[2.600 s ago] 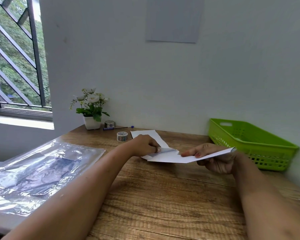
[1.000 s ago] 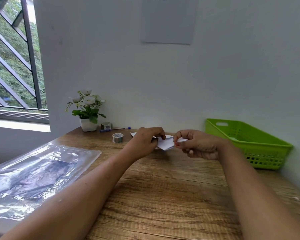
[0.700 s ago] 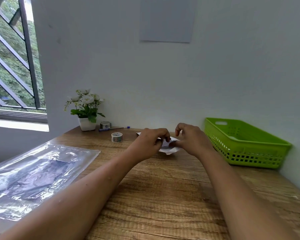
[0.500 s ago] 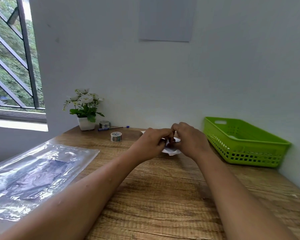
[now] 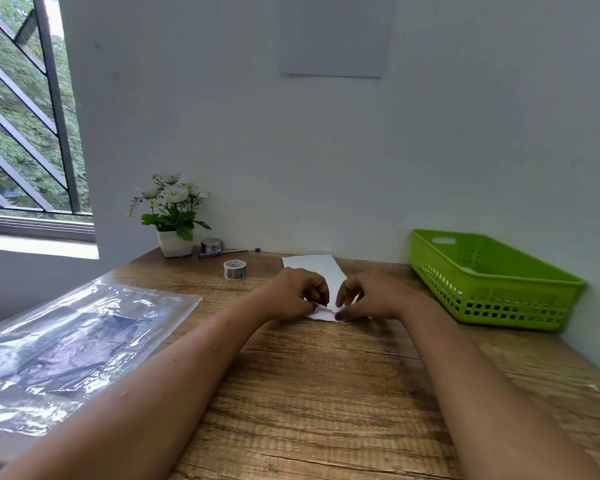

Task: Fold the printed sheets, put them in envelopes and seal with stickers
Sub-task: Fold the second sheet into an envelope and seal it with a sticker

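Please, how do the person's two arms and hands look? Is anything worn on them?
The left forearm and right forearm are bare as far as the picture shows: no sleeves, no watch, no bracelet. The left hand and right hand wear no gloves. The right thumbnail is painted dark red. A ring cannot be made out.

Bare forearms — nails on the right hand painted dark (reddish, it seems).
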Demonstrator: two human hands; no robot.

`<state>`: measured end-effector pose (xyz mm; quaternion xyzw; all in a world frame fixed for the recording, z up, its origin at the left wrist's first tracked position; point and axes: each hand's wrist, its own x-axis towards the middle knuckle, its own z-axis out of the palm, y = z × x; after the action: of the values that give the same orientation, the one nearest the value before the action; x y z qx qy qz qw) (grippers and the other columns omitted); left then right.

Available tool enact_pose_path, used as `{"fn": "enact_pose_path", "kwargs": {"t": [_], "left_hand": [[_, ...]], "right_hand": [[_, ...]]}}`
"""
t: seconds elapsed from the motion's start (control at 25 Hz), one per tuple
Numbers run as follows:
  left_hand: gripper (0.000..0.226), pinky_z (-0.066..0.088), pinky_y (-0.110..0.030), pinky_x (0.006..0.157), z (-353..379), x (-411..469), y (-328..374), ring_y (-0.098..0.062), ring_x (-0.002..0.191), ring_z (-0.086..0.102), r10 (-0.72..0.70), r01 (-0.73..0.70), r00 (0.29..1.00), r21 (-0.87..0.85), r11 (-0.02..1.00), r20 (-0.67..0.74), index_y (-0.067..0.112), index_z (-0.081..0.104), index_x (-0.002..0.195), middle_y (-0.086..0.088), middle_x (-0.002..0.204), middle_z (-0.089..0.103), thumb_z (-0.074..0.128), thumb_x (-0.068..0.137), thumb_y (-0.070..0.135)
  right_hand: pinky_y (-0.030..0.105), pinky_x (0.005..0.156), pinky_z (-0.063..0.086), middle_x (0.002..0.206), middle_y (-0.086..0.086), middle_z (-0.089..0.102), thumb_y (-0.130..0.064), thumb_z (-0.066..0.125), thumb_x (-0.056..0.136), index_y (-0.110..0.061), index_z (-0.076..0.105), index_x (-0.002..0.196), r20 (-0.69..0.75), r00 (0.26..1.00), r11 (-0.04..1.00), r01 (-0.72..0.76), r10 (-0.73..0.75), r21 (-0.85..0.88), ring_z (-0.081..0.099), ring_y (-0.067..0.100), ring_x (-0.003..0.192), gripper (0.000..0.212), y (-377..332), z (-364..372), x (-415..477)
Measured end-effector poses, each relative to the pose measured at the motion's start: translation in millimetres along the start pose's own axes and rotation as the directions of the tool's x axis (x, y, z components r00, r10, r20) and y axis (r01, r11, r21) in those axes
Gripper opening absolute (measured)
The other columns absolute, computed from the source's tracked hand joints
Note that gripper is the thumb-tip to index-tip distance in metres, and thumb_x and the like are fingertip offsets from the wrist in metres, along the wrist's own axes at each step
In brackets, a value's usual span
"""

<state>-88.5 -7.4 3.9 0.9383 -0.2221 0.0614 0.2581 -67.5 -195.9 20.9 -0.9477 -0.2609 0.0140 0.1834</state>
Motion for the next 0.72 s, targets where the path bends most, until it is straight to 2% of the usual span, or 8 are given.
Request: {"fn": "enact_pose_path", "kwargs": {"t": [0.12,0.24,0.36,0.44,0.56,0.64,0.72], "left_hand": [[0.023,0.048,-0.024,0.092,-7.4,-0.6,-0.7,-0.009,0.101,0.061,-0.074,0.075,0.995,-0.009,0.997,0.073,0.021,0.067,0.101,0.003,0.107,0.068,0.073,0.079,0.024],[0.035,0.042,-0.024,0.091,-12.2,-1.6,-0.7,-0.009,0.107,0.056,-0.121,0.111,0.979,0.071,0.991,0.162,0.024,0.068,0.105,0.005,0.114,0.064,0.075,0.074,0.039],[0.029,0.044,-0.028,0.091,-11.7,-0.6,-4.9,-0.012,0.107,0.056,-0.132,0.121,0.982,0.084,0.989,0.136,0.024,0.069,0.102,0.002,0.113,0.065,0.073,0.077,0.037],[0.023,0.046,-0.03,0.091,-10.6,-0.1,-6.4,-0.013,0.106,0.059,-0.143,0.139,0.985,0.041,0.989,0.1,0.02,0.07,0.1,0.0,0.111,0.067,0.071,0.081,0.032],[0.021,0.044,-0.026,0.086,-8.0,1.4,-6.9,-0.013,0.104,0.059,-0.161,0.159,0.983,0.031,0.987,0.088,0.019,0.071,0.101,0.002,0.11,0.067,0.07,0.082,0.029],[0.021,0.042,-0.025,0.083,-6.5,2.2,-6.2,-0.012,0.103,0.058,-0.174,0.172,0.981,0.036,0.985,0.085,0.019,0.07,0.1,0.003,0.11,0.066,0.071,0.082,0.029],[0.018,0.042,-0.024,0.08,-5.1,3.1,-6.5,-0.012,0.104,0.058,-0.18,0.177,0.98,0.038,0.983,0.082,0.021,0.069,0.098,0.005,0.11,0.064,0.071,0.082,0.028]], "right_hand": [[0.03,0.092,0.047,0.104,-0.011,0.062,-0.039,0.081,0.069,-0.03,0.069,0.103,0.096,0.994,0.998,-0.046,0.043,0.031,0.058,0.01,0.1,0.037,0.2,-3.8,-3.1],[0.031,0.092,0.048,0.094,-0.018,0.062,-0.034,0.08,0.071,-0.032,0.071,0.097,0.093,0.994,0.996,-0.058,0.052,0.067,0.06,0.009,0.098,0.028,4.8,-4.3,-2.2],[0.032,0.092,0.05,0.084,-0.02,0.063,-0.028,0.075,0.078,-0.033,0.07,0.082,0.019,0.999,0.998,-0.032,0.031,0.047,0.061,0.009,0.094,0.008,9.3,-0.7,2.3],[0.034,0.091,0.051,0.086,-0.016,0.064,-0.027,0.072,0.08,-0.034,0.066,0.073,-0.015,0.999,0.998,-0.034,0.035,0.043,0.062,0.011,0.093,0.012,10.1,1.5,3.3],[0.027,0.08,0.049,0.085,-0.015,0.063,-0.026,0.07,0.082,-0.031,0.065,0.076,-0.021,0.999,0.999,-0.034,0.034,0.018,0.061,0.012,0.092,0.01,5.9,3.9,2.6],[0.024,0.071,0.046,0.094,-0.008,0.066,-0.028,0.07,0.082,-0.027,0.064,0.081,-0.04,0.999,0.999,-0.035,0.035,-0.006,0.062,0.013,0.092,0.006,0.2,7.5,4.0],[0.024,0.071,0.047,0.101,-0.005,0.068,-0.034,0.071,0.08,-0.026,0.064,0.084,-0.06,0.997,0.999,-0.045,0.044,-0.01,0.061,0.013,0.093,0.012,-7.0,13.6,5.9]]}}
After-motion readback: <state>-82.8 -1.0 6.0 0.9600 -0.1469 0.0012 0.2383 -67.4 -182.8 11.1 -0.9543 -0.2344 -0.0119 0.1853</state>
